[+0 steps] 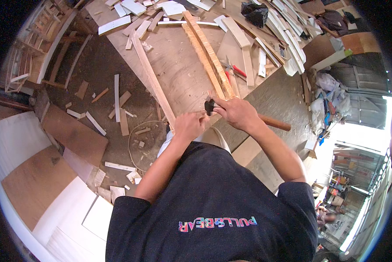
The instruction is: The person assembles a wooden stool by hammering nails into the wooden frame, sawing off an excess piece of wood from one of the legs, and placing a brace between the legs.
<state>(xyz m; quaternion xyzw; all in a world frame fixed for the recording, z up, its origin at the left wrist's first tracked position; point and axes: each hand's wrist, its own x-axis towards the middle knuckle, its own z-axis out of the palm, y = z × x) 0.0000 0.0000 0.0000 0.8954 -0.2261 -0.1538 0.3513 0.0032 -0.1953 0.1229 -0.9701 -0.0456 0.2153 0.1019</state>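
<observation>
1. Progress: two yellow-tan, ridge-edged wooden strips (208, 53) lie paired, reaching the plywood workbench's (174, 61) near corner; what is finished or left, I cannot tell.
2. Right hand (238, 112) closes around one black-headed, brown-handled hammer (275, 122) at that corner.
3. Left hand (189, 125) curls nearby, fingertips together; contents hidden.
4. Others: one red-handled pliers (236, 69), one long pale-brown strip (153, 81) along the left edge.

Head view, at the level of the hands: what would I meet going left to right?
Brown board, left hand, black tool head, right hand, wooden handle, white bags.
</observation>
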